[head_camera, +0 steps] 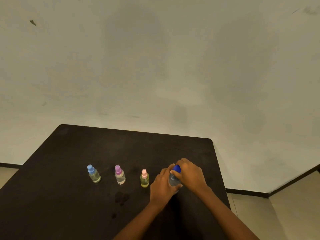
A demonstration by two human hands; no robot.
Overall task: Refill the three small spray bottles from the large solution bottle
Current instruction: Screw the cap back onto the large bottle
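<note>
Solution bottle point(173, 181) stands clasped in left grip point(161, 185), right grip point(189, 175) curled round its blue cap point(177, 168).

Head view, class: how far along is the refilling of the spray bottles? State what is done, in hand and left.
Done: nothing I can confirm; the blue-topped bottle, purple-topped bottle and pink-topped bottle all stand capped. In hand: the left hand holds the large bottle while the right hand grips its dark blue cap. Left, likely: opening and filling all three.
</note>
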